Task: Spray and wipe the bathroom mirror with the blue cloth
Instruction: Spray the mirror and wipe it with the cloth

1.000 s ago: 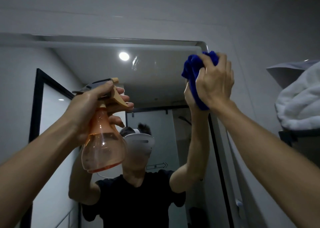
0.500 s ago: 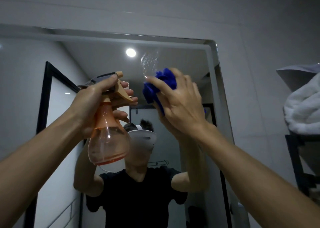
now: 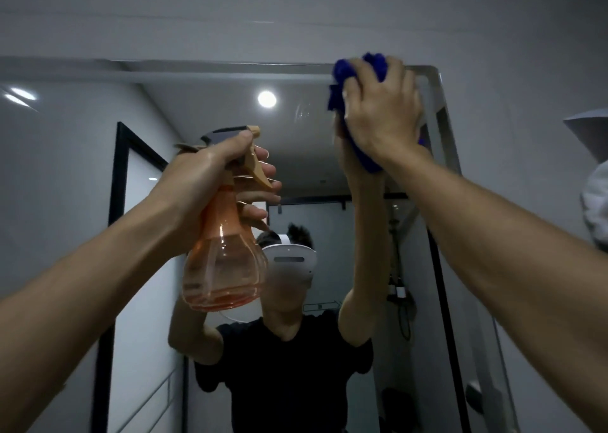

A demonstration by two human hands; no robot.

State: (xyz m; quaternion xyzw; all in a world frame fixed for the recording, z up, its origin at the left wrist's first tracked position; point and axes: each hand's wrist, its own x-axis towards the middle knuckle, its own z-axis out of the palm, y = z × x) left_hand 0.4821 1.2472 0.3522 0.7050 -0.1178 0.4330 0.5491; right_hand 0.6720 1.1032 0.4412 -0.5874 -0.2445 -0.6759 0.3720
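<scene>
The bathroom mirror (image 3: 204,110) fills the wall ahead and reflects me with both arms raised. My right hand (image 3: 381,110) grips the bunched blue cloth (image 3: 342,70) and presses it against the glass near the mirror's top right corner. My left hand (image 3: 204,176) holds an orange see-through spray bottle (image 3: 223,261) by its neck, fingers around the trigger, left of centre in front of the mirror. A little orange liquid sits in the bottle's base. A faint wet smear (image 3: 304,111) shows on the glass left of the cloth.
White folded towels (image 3: 595,199) lie on a shelf at the right edge. The mirror's right frame (image 3: 444,129) meets a grey tiled wall. A round ceiling light (image 3: 266,99) and a dark-framed door (image 3: 120,182) appear as reflections.
My right hand with the cloth swept left and down across the glass, then back up to the top right corner. The spray bottle stayed almost where it was.
</scene>
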